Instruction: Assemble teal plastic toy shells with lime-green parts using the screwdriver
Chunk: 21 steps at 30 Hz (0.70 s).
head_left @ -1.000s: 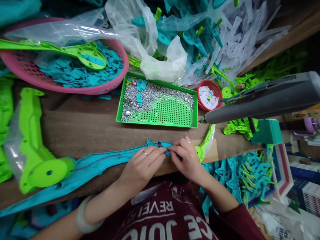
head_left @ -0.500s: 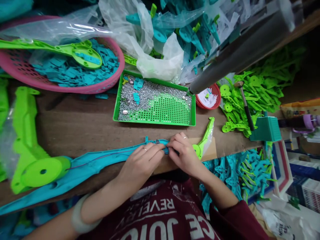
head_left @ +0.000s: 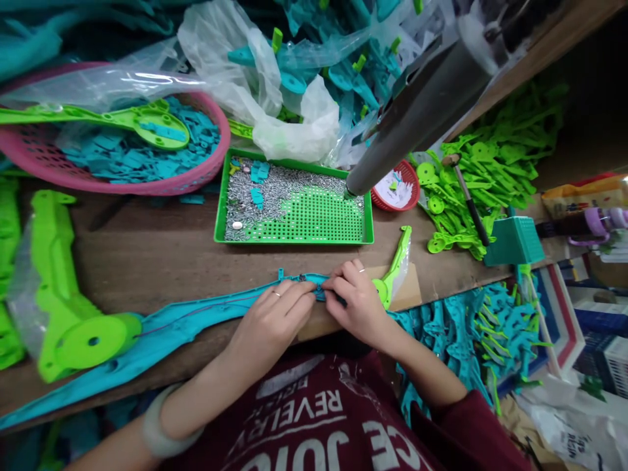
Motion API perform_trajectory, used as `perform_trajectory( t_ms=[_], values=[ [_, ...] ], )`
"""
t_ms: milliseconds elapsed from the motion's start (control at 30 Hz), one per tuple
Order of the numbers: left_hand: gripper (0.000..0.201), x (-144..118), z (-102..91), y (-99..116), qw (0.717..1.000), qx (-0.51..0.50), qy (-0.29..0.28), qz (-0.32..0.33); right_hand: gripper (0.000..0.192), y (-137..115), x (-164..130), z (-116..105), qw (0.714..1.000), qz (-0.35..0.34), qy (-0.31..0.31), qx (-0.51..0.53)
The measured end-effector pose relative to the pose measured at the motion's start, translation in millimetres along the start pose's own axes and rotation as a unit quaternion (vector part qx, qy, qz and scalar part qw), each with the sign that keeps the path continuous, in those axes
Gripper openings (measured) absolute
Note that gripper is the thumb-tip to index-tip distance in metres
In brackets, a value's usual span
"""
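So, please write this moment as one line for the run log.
left hand: pressing on teal part | right hand: pinching same part | green tray: behind hands | table: wood

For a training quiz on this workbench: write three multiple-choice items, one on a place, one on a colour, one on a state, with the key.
1. Where is the green tray of small metal pieces?
A. on the table beyond the hands
B. on the person's lap
C. inside the pink basket

2. What colour is the long plastic part under both hands?
A. red
B. teal
C. white

3. How do the hands meet that part?
A. both lifted clear of it
B. only one touches it
C. left hand and right hand both press fingers on it

Key: 1 A, the tray lies farther along the table than the hands; 2 B, it is teal throughout; 3 C, both hands' fingers rest on its middle.
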<state>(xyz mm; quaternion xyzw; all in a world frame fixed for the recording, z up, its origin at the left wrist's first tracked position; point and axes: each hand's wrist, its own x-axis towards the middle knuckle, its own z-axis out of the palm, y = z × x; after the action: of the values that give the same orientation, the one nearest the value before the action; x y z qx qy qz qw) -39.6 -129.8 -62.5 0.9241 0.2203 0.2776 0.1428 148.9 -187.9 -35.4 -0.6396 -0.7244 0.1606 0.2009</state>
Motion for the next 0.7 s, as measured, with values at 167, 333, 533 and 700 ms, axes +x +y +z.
perform_trajectory(
  t_ms=[167,333,533,700],
  values=[
    [0.02,-2.0,-1.0,-0.8,0.999,0.002,0.015,0.029,0.02,-2.3,1.4,-0.1,1.0,-0.007,0.011,-0.009],
    [0.02,-2.6,-1.4,0.6,1.0,0.011,0.001,0.028,0.02,-0.8,0.4,3.0,1.0,0.003,0.016,0.007],
    [0.021,-1.7,-2.6,0.9,0.999,0.023,-0.008,0.028,0.024,-0.7,-1.2,0.3,0.999,0.006,0.008,0.044],
    [0.021,-1.1,-3.4,1.1,0.999,0.037,-0.012,0.029,0.026,-1.8,-2.8,-2.0,0.998,0.018,0.008,0.059]
  ],
)
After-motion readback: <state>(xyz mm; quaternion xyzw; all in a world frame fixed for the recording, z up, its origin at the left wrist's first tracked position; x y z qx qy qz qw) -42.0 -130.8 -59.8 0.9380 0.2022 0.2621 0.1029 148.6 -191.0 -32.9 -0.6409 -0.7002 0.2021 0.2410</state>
